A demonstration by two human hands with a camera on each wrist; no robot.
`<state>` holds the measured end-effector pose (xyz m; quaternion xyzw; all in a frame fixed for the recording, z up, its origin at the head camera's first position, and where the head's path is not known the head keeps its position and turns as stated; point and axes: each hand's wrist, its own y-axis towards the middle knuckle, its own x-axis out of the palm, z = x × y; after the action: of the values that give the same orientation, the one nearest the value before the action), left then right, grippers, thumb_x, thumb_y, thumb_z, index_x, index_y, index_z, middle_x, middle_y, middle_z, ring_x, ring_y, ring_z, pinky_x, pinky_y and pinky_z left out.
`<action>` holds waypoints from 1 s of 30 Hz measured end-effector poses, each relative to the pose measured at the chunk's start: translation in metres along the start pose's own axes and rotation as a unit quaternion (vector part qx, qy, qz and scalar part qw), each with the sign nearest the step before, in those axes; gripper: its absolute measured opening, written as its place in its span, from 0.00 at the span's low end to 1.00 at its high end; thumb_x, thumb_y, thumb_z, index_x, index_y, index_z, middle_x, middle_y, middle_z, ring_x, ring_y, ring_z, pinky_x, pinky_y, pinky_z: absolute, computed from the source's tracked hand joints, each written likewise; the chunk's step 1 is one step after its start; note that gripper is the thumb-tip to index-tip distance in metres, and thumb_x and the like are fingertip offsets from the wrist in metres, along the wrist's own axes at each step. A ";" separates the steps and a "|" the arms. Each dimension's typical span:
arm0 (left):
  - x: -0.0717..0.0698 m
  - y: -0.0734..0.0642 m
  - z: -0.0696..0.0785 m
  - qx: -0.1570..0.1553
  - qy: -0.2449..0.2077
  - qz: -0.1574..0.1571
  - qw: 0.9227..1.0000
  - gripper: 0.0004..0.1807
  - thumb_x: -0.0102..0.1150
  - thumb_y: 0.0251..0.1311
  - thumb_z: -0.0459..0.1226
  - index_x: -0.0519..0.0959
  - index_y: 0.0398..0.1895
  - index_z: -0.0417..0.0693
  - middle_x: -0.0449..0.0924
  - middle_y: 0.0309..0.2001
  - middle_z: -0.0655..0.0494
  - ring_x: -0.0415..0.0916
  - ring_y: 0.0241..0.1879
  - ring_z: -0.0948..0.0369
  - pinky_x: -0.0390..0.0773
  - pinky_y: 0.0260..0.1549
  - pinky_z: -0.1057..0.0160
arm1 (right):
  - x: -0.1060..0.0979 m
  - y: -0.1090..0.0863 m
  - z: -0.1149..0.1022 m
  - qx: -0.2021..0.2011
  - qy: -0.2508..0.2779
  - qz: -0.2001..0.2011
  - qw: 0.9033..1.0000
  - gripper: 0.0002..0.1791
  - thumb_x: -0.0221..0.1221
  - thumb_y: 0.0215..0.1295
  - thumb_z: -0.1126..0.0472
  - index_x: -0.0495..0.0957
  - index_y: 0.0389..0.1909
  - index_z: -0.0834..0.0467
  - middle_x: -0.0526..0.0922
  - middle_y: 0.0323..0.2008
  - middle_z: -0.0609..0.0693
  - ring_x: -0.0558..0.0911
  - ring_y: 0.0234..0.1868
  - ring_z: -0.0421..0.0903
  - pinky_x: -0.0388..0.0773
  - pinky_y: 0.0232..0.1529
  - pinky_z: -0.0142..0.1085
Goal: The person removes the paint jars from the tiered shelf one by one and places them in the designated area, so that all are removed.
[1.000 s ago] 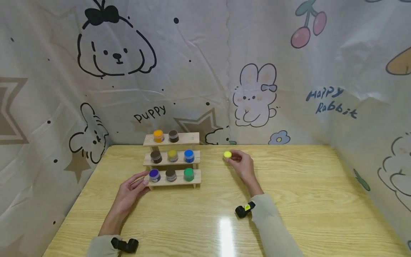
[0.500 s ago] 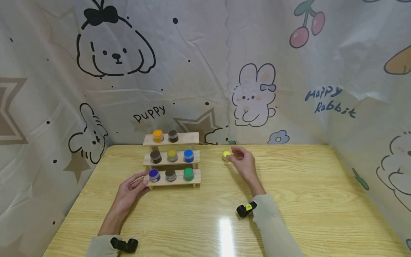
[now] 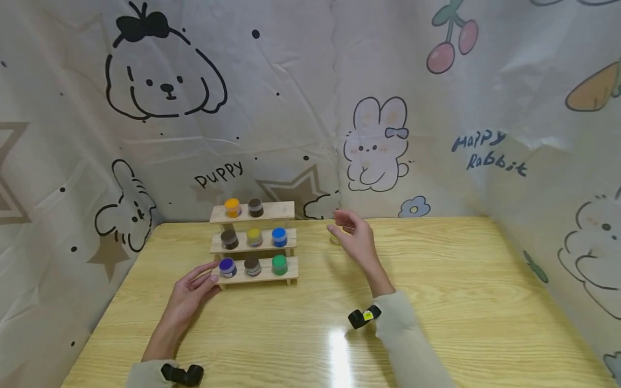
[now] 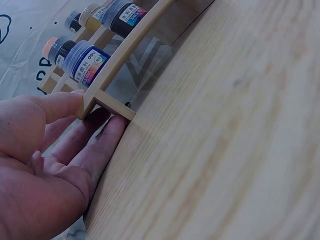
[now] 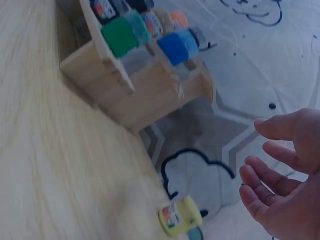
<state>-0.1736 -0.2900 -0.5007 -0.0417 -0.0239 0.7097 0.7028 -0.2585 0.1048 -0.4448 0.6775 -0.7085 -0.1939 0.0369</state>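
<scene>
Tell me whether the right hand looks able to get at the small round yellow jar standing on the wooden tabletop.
Probably yes. The bare right hand is empty and close to the small yellow jar; the three-tiered pale wooden rack stands off to the side, leaving nothing visible between hand and jar.

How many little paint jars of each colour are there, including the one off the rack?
Dark jars: 3
Orange jar: 1
Mustard jar: 1
Blue jar: 1
Purple jar: 1
Green jar: 1
Bright yellow jar: 1
Total: 9
</scene>
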 end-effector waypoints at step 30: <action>0.000 0.002 -0.001 -0.003 -0.011 0.001 1.000 0.28 0.60 0.73 0.36 0.68 0.72 0.33 0.85 0.50 0.67 0.83 0.48 0.66 0.85 0.49 0.65 | 0.095 0.045 -0.064 -0.051 -0.007 -0.136 0.989 0.27 0.68 0.69 0.60 0.75 0.65 0.63 0.81 0.58 0.58 0.80 0.58 0.53 0.76 0.65 0.44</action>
<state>-0.1755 -0.2905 -0.5021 -0.0358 -0.0334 0.7105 0.7020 -0.2884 -0.0021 -0.3910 0.7637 -0.5988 -0.2379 0.0398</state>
